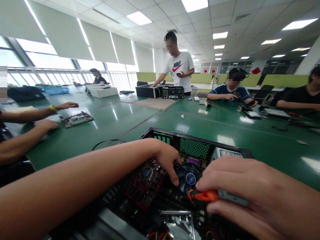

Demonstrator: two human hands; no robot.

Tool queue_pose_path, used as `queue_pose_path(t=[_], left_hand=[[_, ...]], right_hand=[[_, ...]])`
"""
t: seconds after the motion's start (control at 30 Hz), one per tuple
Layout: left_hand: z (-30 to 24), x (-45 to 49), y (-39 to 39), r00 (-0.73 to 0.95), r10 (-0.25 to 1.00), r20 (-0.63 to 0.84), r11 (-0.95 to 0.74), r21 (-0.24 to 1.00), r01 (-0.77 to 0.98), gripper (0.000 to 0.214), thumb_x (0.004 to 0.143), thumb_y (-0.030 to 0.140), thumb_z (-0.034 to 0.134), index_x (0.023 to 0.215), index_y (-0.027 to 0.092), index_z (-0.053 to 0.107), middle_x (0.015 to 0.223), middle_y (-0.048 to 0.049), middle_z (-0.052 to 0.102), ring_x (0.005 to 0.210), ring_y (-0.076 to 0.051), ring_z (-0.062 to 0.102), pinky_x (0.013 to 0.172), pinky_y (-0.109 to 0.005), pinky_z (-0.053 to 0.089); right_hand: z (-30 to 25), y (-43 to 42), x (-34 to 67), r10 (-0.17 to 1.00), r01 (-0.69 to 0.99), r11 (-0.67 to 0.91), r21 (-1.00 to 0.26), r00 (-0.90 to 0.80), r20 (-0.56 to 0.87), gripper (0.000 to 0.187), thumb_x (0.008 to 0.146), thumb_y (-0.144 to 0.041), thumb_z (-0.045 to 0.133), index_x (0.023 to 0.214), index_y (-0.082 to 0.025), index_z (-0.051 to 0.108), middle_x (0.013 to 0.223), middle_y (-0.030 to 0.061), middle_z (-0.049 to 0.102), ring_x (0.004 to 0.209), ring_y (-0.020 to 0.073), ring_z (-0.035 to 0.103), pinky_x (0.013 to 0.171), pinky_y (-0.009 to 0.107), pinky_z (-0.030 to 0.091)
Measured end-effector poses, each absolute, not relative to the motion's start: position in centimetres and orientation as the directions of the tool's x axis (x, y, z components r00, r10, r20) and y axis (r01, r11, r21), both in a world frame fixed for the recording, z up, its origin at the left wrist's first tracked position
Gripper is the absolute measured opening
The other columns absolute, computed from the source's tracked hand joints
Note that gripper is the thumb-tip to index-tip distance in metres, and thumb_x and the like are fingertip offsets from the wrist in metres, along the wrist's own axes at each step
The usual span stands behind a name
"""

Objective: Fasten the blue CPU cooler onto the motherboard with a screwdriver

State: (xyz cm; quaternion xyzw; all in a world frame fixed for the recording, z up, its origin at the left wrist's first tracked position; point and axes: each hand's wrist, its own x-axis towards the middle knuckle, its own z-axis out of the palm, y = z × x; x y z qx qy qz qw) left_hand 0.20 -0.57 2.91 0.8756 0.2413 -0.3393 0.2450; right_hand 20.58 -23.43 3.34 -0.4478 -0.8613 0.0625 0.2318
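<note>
An open black computer case (195, 136) lies in front of me. Inside it sits a round cooling fan (183, 173) with dark blades and a blue hub. My left hand (170, 160) reaches in from the left, thumb and fingers bent round the fan's left edge. Over the fan's right side, my right hand (240, 186) is closed on an orange-and-black handled tool (205, 195); its working end cannot be made out. Left of the fan is a red circuit board (145, 186) with a round silver-and-blue part.
A circuit board (76, 119) lies on the green table (120, 116) near a co-worker's arms (47, 121) at left. Across the table, a standing person (178, 66) works at another computer case (172, 92). Others sit at right. Red and yellow wires (160, 236) lie in my case.
</note>
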Motion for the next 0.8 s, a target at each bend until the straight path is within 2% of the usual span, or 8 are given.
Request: queue_pose_path(t=[0.1,0.23,0.47,0.67,0.8], left_hand=[[2.9,0.3,-0.6,0.659,0.279,-0.698,-0.769,0.249,0.589,0.066,0.066,0.067,0.102,0.116,0.026,0.089,0.086,0.0012,0.083,0.092,-0.028,0.077,0.098,-0.036,0.060],[2.8,0.3,-0.6,0.672,0.301,-0.677,-0.768,0.246,0.592,0.065,0.062,0.064,0.105,0.114,0.028,0.090,0.086,0.0016,0.083,0.090,-0.028,0.077,0.096,-0.036,0.060],[2.6,0.2,-0.5,0.665,0.277,-0.694,-0.748,0.279,0.603,0.062,0.064,0.064,0.104,0.110,0.026,0.089,0.082,0.0020,0.082,0.085,-0.026,0.075,0.091,-0.035,0.059],[2.6,0.5,-0.3,0.658,0.269,-0.704,-0.773,0.249,0.583,0.071,0.064,0.067,0.104,0.120,0.027,0.089,0.093,0.0000,0.086,0.090,-0.028,0.076,0.096,-0.037,0.060],[2.6,0.4,-0.4,0.647,0.277,-0.711,-0.765,0.243,0.596,0.077,0.066,0.070,0.103,0.128,0.026,0.089,0.092,-0.0010,0.086,0.093,-0.029,0.078,0.093,-0.036,0.060]], right_hand=[[1.8,-24.0,22.0,0.826,0.768,0.536,-0.352,-0.391,0.406,0.017,0.103,-0.045,0.087,0.116,-0.034,0.088,0.099,0.0042,0.087,0.099,0.0297,0.085,0.084,0.036,0.069],[0.2,-24.3,24.0,0.826,0.781,0.526,-0.338,-0.374,0.421,0.019,0.102,-0.050,0.087,0.114,-0.035,0.088,0.095,0.0041,0.086,0.097,0.0304,0.085,0.083,0.037,0.069],[-0.4,-23.9,24.4,0.819,0.786,0.529,-0.319,-0.375,0.434,0.020,0.103,-0.051,0.085,0.116,-0.036,0.089,0.096,0.0039,0.087,0.098,0.0316,0.085,0.083,0.038,0.070],[-0.1,-23.7,24.9,0.816,0.792,0.529,-0.306,-0.374,0.441,0.021,0.103,-0.051,0.084,0.119,-0.037,0.089,0.096,0.0035,0.088,0.099,0.0325,0.086,0.082,0.039,0.071],[0.2,-23.7,25.0,0.816,0.797,0.524,-0.300,-0.370,0.444,0.023,0.103,-0.051,0.083,0.121,-0.038,0.089,0.097,0.0032,0.089,0.100,0.0332,0.087,0.082,0.039,0.072]])
